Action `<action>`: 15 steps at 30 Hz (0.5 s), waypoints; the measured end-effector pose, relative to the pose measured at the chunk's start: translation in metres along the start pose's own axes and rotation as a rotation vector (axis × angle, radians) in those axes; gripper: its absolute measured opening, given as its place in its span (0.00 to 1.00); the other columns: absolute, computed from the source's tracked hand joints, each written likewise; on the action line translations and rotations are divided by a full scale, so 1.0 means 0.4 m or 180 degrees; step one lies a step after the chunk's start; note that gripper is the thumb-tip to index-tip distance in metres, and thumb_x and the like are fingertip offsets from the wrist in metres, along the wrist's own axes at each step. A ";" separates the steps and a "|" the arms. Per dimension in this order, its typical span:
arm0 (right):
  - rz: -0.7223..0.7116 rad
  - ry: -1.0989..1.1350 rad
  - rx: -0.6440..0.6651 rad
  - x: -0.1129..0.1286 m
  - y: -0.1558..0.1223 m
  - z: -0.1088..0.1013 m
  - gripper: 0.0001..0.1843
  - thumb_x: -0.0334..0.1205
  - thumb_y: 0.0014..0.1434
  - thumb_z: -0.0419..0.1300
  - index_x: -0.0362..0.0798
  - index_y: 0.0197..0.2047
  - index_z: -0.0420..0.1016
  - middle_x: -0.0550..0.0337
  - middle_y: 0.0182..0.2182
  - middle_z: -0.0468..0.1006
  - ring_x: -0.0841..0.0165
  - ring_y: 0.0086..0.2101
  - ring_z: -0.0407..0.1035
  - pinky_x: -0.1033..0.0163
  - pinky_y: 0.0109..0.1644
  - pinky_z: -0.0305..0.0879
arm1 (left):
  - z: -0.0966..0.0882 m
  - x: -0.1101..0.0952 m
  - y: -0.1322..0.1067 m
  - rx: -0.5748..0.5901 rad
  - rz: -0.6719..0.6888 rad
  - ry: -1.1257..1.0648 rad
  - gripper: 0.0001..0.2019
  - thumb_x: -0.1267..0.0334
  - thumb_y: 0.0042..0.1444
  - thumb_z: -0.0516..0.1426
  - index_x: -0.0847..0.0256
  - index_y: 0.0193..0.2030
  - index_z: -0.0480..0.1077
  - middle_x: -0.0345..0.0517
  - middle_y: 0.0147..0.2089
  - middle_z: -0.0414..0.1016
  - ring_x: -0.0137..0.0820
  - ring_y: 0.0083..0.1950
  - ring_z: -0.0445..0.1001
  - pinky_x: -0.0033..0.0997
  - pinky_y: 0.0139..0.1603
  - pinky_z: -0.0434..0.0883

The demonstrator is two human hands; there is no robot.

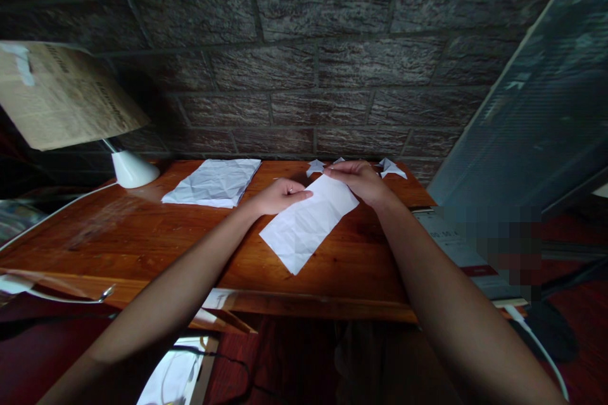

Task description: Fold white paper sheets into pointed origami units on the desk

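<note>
Left hand is lying flat on the left edge of the sheet, fingers together and stretched toward the right hand, pressing the paper onto the table. Right hand is sitting at the sheet's far corner, fingertips pinched together on the paper edge; the exact grip is hard to make out. The sheet is creased, lying diagonally between and below both hands, its near corner pointing back toward the wrists. Just beyond the right hand, small paper scraps are lying on the table, one more scrap between the hands at the far side. Left of the left hand, a crumpled paper stack is lying flat, and further left a lamp base is standing.
</note>
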State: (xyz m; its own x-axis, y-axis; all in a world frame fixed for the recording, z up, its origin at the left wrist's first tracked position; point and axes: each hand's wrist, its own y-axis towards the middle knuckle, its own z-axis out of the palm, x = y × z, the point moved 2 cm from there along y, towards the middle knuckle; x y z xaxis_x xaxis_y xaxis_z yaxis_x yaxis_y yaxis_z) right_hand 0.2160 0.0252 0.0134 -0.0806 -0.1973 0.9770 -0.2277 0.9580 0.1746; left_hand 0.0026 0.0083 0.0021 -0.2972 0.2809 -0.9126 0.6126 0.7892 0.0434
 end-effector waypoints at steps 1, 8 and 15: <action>-0.0011 0.0026 0.0012 0.001 -0.001 0.001 0.21 0.53 0.46 0.71 0.46 0.37 0.84 0.56 0.31 0.83 0.69 0.25 0.70 0.65 0.28 0.61 | -0.001 0.000 0.000 0.0006 -0.0014 -0.0011 0.24 0.42 0.54 0.59 0.65 0.25 0.68 0.37 0.21 0.64 0.23 0.22 0.60 0.23 0.21 0.55; 0.0045 0.0153 0.0056 0.005 -0.006 0.008 0.20 0.52 0.46 0.71 0.46 0.37 0.84 0.56 0.31 0.83 0.70 0.26 0.70 0.65 0.29 0.61 | -0.006 0.012 -0.001 0.0029 -0.0049 0.0080 0.24 0.42 0.54 0.59 0.64 0.24 0.67 0.37 0.20 0.63 0.22 0.21 0.58 0.23 0.20 0.54; -0.0078 0.0090 -0.0003 0.001 0.002 0.004 0.18 0.49 0.44 0.72 0.47 0.36 0.84 0.57 0.32 0.83 0.68 0.29 0.72 0.63 0.33 0.63 | -0.005 0.011 -0.001 0.0060 0.0026 0.0123 0.25 0.41 0.54 0.58 0.63 0.23 0.65 0.35 0.19 0.60 0.22 0.20 0.56 0.23 0.20 0.52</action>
State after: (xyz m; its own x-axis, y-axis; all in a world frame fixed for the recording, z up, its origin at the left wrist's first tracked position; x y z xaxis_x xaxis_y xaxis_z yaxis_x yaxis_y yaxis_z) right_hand 0.2143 0.0254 0.0138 -0.0476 -0.2148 0.9755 -0.2282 0.9531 0.1987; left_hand -0.0005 0.0104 -0.0013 -0.3200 0.3086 -0.8958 0.6288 0.7764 0.0429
